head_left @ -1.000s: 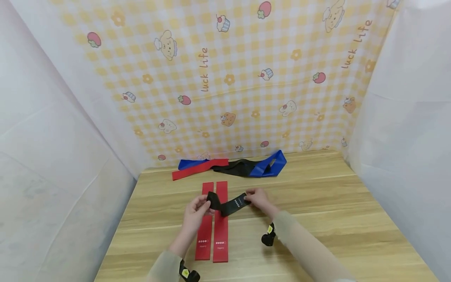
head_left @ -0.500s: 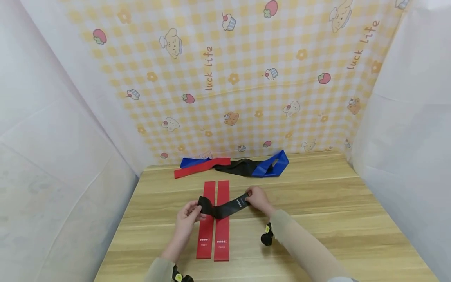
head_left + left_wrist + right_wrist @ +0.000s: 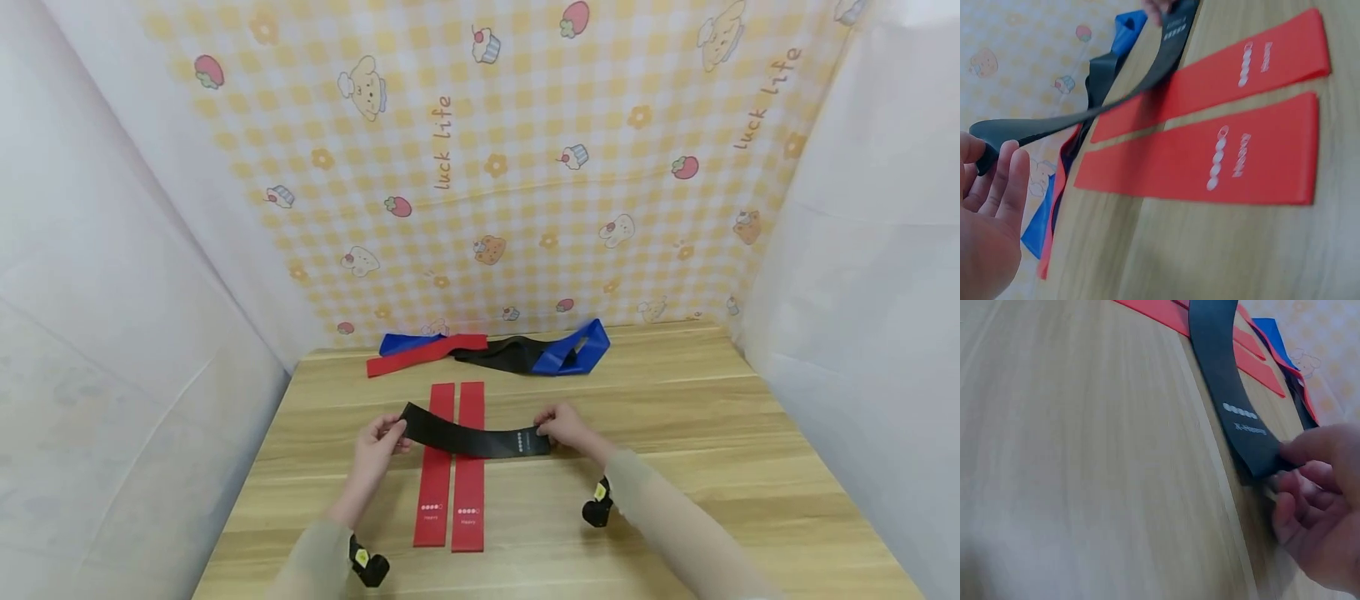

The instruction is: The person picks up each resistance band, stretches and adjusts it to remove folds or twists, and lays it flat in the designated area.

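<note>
A black resistance band (image 3: 465, 440) stretches between my two hands, sagging across two red resistance bands in the head view. My left hand (image 3: 377, 446) pinches its left end, lifted above the table. The right hand (image 3: 566, 427) pinches the other end, beside white dots and lettering (image 3: 1249, 429) in the right wrist view. Beneath it, the left red band (image 3: 432, 508) and the right red band (image 3: 468, 508) lie flat and parallel, a narrow gap between them. Their middles are hidden under the black band.
At the back of the wooden table (image 3: 675, 467) lies a loose heap: a red band (image 3: 420, 357), a black band (image 3: 506, 357) and blue bands (image 3: 596, 346). Behind it hangs a yellow checked cloth (image 3: 525, 208). White sheets (image 3: 862, 250) enclose both sides.
My left hand has moved left, drawing out the folded black band to its length. My right hand has shifted slightly right and lower with its end. The red bands stay in place.
</note>
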### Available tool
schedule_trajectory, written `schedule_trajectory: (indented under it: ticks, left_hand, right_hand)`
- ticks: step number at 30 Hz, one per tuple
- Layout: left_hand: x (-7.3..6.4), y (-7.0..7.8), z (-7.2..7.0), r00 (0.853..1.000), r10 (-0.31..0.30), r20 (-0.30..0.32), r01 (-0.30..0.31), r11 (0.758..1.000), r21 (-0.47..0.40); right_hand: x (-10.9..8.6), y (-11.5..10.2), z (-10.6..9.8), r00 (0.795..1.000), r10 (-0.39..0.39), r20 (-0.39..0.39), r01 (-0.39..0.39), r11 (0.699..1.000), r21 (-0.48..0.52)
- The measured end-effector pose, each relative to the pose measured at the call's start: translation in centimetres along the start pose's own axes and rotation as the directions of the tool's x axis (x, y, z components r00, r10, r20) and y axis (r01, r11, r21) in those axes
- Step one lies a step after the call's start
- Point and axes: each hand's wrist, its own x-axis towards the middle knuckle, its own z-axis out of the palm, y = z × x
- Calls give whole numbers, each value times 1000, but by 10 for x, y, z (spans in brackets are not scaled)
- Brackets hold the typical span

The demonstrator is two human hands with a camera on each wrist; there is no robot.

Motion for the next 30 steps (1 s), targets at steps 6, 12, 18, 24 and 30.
schedule_trajectory:
  ticks: [6,12,18,24,30]
  left_hand:
    - [14,4,-9,999,33,0,-33,996,89]
    - [26,0,-13,1000,24,8,-25,979,201]
    - [36,-2,-12,999,24,23,-30,947,319]
    - [41,1,-10,999,18,38,-31,923,383]
    - [45,8,-2,996,-72,48,53,946,321]
  right_hand:
    - [-21,6,-11,986,-2,164,-2,1000,24]
    - [-45,7,-11,961,-24,274,-10,993,121]
    - [-64,10,-6,945,-32,325,-34,980,196]
    - [-75,12,0,942,-46,333,-35,971,235]
    - [-82,13,5,943,-60,327,-27,966,256]
